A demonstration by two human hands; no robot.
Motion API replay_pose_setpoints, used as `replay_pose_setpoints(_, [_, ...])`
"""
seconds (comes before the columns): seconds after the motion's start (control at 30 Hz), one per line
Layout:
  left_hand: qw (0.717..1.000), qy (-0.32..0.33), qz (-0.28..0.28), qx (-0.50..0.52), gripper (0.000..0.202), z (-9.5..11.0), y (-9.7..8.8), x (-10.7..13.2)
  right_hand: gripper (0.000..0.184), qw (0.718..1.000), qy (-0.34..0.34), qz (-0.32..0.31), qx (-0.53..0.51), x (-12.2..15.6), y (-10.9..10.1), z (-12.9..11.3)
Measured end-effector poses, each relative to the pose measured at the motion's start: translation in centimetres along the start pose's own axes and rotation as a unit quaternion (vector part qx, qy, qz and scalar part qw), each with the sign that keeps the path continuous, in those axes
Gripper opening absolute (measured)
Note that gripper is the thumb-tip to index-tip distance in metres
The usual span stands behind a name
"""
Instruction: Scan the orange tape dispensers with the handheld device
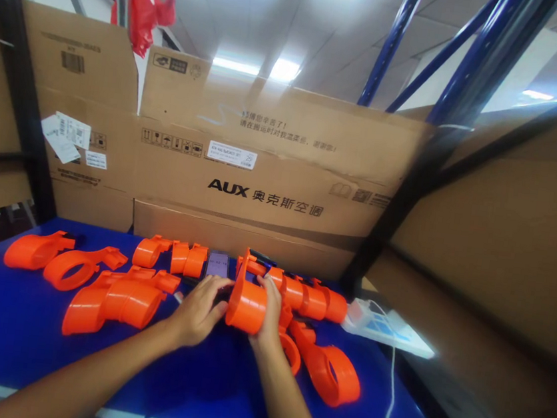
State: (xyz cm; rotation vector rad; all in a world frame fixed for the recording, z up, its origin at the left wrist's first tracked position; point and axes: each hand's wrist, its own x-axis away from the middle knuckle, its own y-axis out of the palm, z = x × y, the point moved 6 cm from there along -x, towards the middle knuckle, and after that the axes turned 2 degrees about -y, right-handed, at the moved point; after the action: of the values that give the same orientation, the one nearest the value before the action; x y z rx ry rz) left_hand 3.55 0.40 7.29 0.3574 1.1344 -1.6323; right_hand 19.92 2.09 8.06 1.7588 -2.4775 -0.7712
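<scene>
My right hand [271,312] grips an orange plastic ring piece [247,307] from its right side. The piece has a wide round band, and its arm points up and away from me. Left of it is my left hand [198,310], thumb and forefinger apart and their tips close to the band; whether they touch it I cannot tell. Similar orange ring pieces [134,303] lie in a group left of my hands. Another orange ring piece [334,376] rests right of my right forearm, partly over others that my arm hides in part.
A phone [217,264] with a lit screen stands behind my hands. Several orange ring pieces [306,298] line the back of the blue table [3,332]. At the right edge sits a white power strip [390,329] with a cable [390,403]. A cardboard panel [262,173] and rack posts enclose the back.
</scene>
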Motion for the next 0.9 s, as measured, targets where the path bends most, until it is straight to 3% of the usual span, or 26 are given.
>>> replay_pose_setpoints(0.13, [0.999, 0.021, -0.001, 0.034, 0.051, -0.4, -0.1, 0.3, 0.027, 1.000, 0.004, 0.019, -0.001, 0.4, 0.2, -0.4])
replay_pose_setpoints(0.23, [0.995, -0.007, 0.048, 0.083, 0.053, -0.9, -0.6, 0.5, 0.027, 1.000, 0.017, -0.007, -0.001, 0.6, 0.8, -0.3])
replay_pose_setpoints(0.37, [0.970, -0.115, 0.146, 0.157, 0.049, -2.0, -1.9, 0.2, 0.024, 0.993, 0.042, -0.115, 0.000, 1.2, 2.7, -0.2])
replay_pose_setpoints(0.5, [0.929, -0.204, 0.168, 0.258, 0.040, -2.9, -2.2, -0.1, 0.025, 0.977, 0.029, -0.209, 0.037, 2.3, 4.5, -0.5])
replay_pose_setpoints(0.67, [0.883, -0.254, 0.176, 0.353, 0.038, -3.8, -1.6, 0.4, 0.025, 0.982, -0.001, -0.173, 0.070, 2.6, 4.1, -0.6])
replay_pose_setpoints(0.8, [0.875, -0.282, 0.208, 0.335, 0.042, -4.2, -2.0, 0.7, 0.027, 0.982, -0.007, -0.158, 0.099, 2.4, 3.4, -0.2])
replay_pose_setpoints(0.9, [0.879, -0.276, 0.198, 0.336, 0.040, -3.8, -2.2, 0.5, 0.024, 0.978, -0.029, -0.161, 0.126, 2.2, 3.3, -0.1])
